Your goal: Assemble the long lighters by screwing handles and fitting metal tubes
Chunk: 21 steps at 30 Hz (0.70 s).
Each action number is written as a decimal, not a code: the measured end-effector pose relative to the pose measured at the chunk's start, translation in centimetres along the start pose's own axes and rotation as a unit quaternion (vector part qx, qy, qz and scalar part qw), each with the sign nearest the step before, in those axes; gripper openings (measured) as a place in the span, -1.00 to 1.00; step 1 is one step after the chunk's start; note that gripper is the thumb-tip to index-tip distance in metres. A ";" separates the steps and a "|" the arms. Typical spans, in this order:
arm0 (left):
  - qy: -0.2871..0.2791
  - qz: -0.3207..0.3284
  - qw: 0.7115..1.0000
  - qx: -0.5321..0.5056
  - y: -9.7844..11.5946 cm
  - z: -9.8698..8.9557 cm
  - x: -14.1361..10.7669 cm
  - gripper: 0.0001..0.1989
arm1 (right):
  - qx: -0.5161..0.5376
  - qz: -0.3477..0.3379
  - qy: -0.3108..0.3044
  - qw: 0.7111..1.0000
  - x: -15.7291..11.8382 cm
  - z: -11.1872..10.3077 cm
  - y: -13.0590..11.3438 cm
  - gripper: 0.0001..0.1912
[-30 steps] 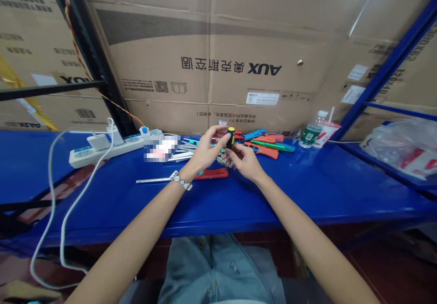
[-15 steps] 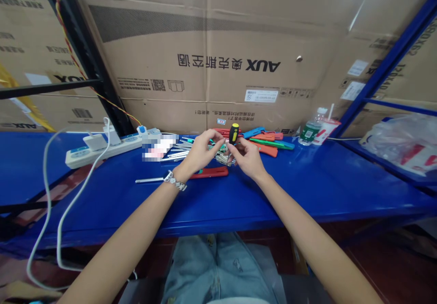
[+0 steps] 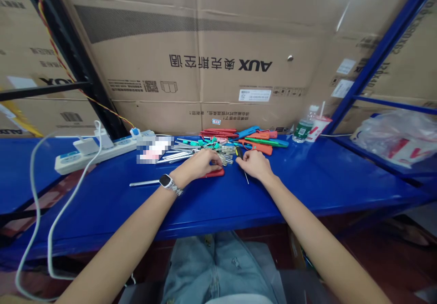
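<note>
My right hand [image 3: 256,164] is closed around a small screwdriver [image 3: 238,152] with a black and yellow handle. Its thin shaft slants down toward the table. My left hand [image 3: 203,162] has its fingers curled and pinched; whatever is between them is hidden. Beneath it lies a red plastic handle [image 3: 215,173], in line with a long metal tube [image 3: 145,183] that pokes out past my wrist. Behind both hands is a heap of metal tubes [image 3: 175,156] and small clear and green parts [image 3: 214,144].
Red handles [image 3: 218,132], orange handles [image 3: 261,147] and blue ones [image 3: 249,132] lie at the back. A bottle [image 3: 302,130] and a cup [image 3: 318,129] stand right. On the left sit a white power strip [image 3: 68,162] and cables. A cardboard box [image 3: 153,108] forms the back wall.
My hands have moved apart and lower. The screwdriver, upright before with its handle on top between both hands, is now tilted in my right hand. The view has shifted slightly.
</note>
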<state>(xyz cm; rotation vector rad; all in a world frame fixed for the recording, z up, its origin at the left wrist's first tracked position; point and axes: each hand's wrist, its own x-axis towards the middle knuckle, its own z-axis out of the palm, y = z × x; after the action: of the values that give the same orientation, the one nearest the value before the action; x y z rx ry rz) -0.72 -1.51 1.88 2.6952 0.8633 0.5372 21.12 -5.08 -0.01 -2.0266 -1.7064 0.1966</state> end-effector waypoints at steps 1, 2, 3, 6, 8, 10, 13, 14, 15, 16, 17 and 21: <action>0.000 -0.002 1.000 0.002 0.0 0.0 0.0 -0.90 | -0.021 0.000 -0.012 1.000 -0.1 0.0 -0.1 -0.71; 0.001 -0.003 1.000 0.005 0.0 0.1 0.0 -0.90 | -0.038 -0.001 -0.022 0.999 -0.2 0.0 -0.2 -0.72; 0.003 -0.005 1.000 0.008 0.0 0.2 0.1 -0.90 | -0.051 -0.002 -0.030 0.998 -0.3 0.1 -0.4 -0.73; 0.004 -0.006 1.000 0.014 -0.1 0.4 0.2 -0.89 | -0.079 -0.001 -0.043 0.996 -0.4 0.2 -0.7 -0.73; 0.005 -0.001 1.000 0.015 -0.2 0.6 0.2 -0.90 | -0.089 0.002 -0.046 0.995 -0.5 0.3 -0.7 -0.72; 0.008 0.006 1.000 0.010 -0.3 0.7 0.3 -0.90 | -0.090 0.004 -0.047 0.995 -0.5 0.3 -0.5 -0.70; 0.017 0.018 1.000 0.004 -0.3 0.9 0.3 -0.89 | -0.065 -0.006 -0.023 0.998 -0.6 0.3 -0.2 -0.64; 0.020 0.022 1.000 0.002 -0.2 0.8 0.3 -0.89 | -0.052 -0.017 0.002 0.998 -0.6 0.3 -0.2 -0.64; 0.024 0.026 0.999 -0.001 -0.1 0.8 0.2 -0.88 | -0.039 -0.035 0.034 0.998 -0.7 0.4 -0.2 -0.64; 0.031 0.027 0.999 -0.007 0.1 0.6 0.2 -0.87 | -0.025 -0.061 0.068 0.996 -0.8 0.4 -0.2 -0.65; 0.042 0.024 0.999 -0.017 0.2 0.4 0.2 -0.87 | -0.008 -0.097 0.095 0.991 -0.9 0.5 -0.3 -0.66; 0.105 -0.016 0.992 -0.074 0.5 -0.5 0.2 -0.88 | 0.088 -0.257 0.053 0.961 -1.3 1.2 -1.4 -0.63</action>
<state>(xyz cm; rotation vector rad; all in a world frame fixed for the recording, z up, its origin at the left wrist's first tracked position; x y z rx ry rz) -0.52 -1.70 2.52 2.5184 0.8789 0.8556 19.13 -5.87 -0.67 -1.3849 -1.9986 0.0588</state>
